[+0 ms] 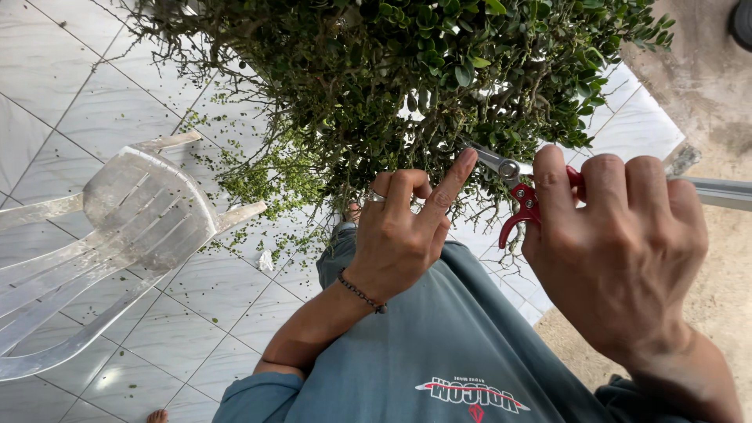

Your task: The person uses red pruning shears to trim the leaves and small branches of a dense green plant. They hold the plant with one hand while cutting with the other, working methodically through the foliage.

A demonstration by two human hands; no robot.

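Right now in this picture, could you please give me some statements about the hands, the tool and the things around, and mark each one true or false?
1. The right hand holds red-handled pruning shears. True.
2. The left hand holds the shears. False: it is at the twigs of the bush, index finger raised.
3. A white plastic chair lies tipped on the tiled floor. True.
4. The floor under the bush is free of leaves. False: small green clippings are scattered there.
5. The left wrist is bare. False: it wears a bracelet.
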